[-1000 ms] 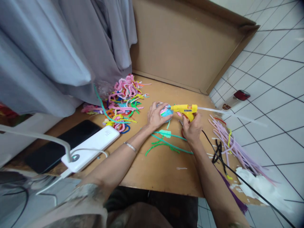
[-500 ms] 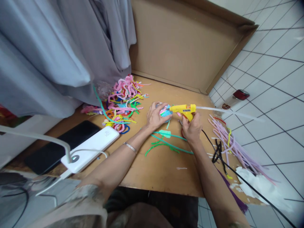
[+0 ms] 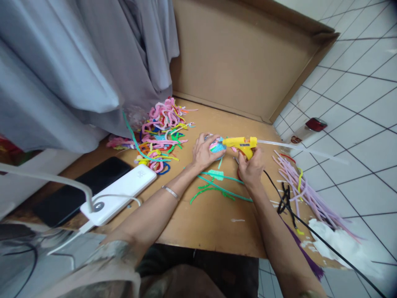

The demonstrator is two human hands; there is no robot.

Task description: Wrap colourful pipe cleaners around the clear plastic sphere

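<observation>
My left hand (image 3: 202, 151) is closed around a small blue and pink fuzzy craft piece (image 3: 219, 148), partly hidden by the fingers. In my right hand (image 3: 250, 167) is a yellow hot glue gun (image 3: 240, 143), its nozzle pointing left against or very near the craft piece; I cannot tell if it touches. A long clear glue stick (image 3: 288, 146) sticks out of the gun's back. Below the hands lie a mint-green fuzzy piece (image 3: 216, 175) on thin stems and a bent bright green pipe cleaner (image 3: 214, 189).
At the left lie a tangled heap of coloured pipe cleaners (image 3: 164, 120), a white power bank (image 3: 119, 194) and a black phone (image 3: 102, 176). On the right are lilac pipe cleaners (image 3: 297, 184), white fluff (image 3: 331, 234) and the gun's black cord (image 3: 313, 231). A cardboard panel (image 3: 232, 58) stands behind.
Almost nothing differs. Both hands, the craft piece and the glue gun stay in place; the whole view has shifted very slightly. The small light on the power bank no longer shows.
</observation>
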